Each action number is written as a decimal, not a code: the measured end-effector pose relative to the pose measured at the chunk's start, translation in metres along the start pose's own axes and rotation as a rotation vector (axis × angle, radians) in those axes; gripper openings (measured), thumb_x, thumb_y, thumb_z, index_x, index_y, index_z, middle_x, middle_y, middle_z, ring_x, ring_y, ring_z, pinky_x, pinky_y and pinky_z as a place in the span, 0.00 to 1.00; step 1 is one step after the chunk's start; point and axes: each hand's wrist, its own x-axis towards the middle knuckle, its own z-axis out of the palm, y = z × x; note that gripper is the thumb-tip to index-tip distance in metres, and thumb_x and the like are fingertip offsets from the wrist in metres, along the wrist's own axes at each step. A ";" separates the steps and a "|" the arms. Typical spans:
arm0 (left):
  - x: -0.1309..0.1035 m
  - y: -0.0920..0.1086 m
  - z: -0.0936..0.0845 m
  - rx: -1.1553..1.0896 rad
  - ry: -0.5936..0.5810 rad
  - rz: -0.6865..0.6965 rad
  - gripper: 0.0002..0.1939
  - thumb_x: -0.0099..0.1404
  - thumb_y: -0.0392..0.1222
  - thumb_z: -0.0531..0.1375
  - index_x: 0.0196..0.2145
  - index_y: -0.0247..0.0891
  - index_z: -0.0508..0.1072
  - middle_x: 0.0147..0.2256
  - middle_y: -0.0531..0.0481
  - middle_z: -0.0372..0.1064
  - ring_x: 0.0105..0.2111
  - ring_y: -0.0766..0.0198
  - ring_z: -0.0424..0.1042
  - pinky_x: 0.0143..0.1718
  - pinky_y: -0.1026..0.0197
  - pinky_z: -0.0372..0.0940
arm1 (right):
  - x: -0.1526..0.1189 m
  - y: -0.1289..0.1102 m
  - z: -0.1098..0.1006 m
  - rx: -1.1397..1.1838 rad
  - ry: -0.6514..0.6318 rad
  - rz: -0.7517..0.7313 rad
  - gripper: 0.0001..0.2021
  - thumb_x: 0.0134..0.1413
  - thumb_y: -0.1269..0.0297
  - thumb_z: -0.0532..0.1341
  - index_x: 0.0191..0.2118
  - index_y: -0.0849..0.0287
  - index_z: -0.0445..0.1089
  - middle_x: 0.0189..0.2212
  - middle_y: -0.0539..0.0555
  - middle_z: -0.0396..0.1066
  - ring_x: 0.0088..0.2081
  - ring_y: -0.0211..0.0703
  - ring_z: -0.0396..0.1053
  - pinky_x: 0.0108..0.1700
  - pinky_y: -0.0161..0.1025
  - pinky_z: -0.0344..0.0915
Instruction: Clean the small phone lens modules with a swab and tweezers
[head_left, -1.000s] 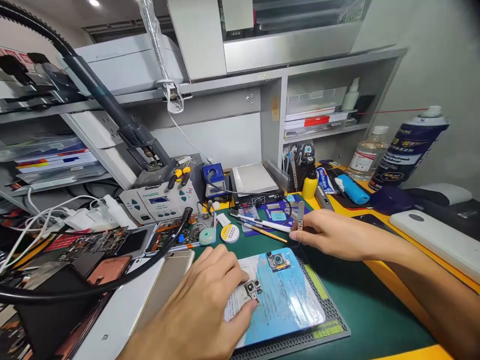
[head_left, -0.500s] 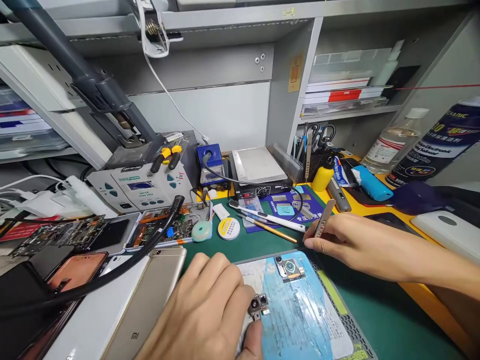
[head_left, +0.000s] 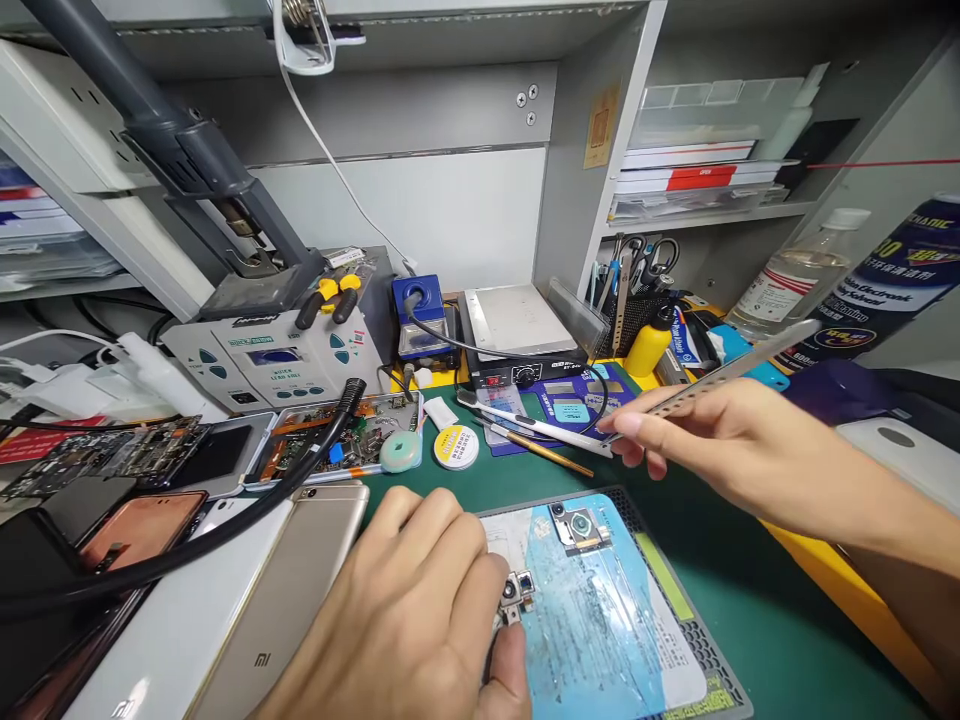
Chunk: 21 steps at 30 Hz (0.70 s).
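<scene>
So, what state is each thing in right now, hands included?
Left hand: curled, thumb and forefinger against the small silver-and-black camera module.
That module: lens up, partly covered.
Right hand: closed on the long perforated silver metal tool.
That tool: held at a slant.
Larger silver-and-black camera module: lying lens up.
Clear plastic bottle: white cap on.
Black box with flat silver top: red display lit.
Gold metal phone: back up.
</scene>
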 end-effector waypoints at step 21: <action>-0.007 -0.006 0.017 -0.064 0.054 -0.084 0.06 0.60 0.39 0.58 0.26 0.42 0.72 0.25 0.51 0.67 0.29 0.55 0.63 0.33 0.49 0.55 | -0.050 -0.024 0.077 0.382 -0.127 0.100 0.12 0.63 0.50 0.61 0.37 0.52 0.73 0.23 0.47 0.66 0.21 0.34 0.63 0.19 0.29 0.61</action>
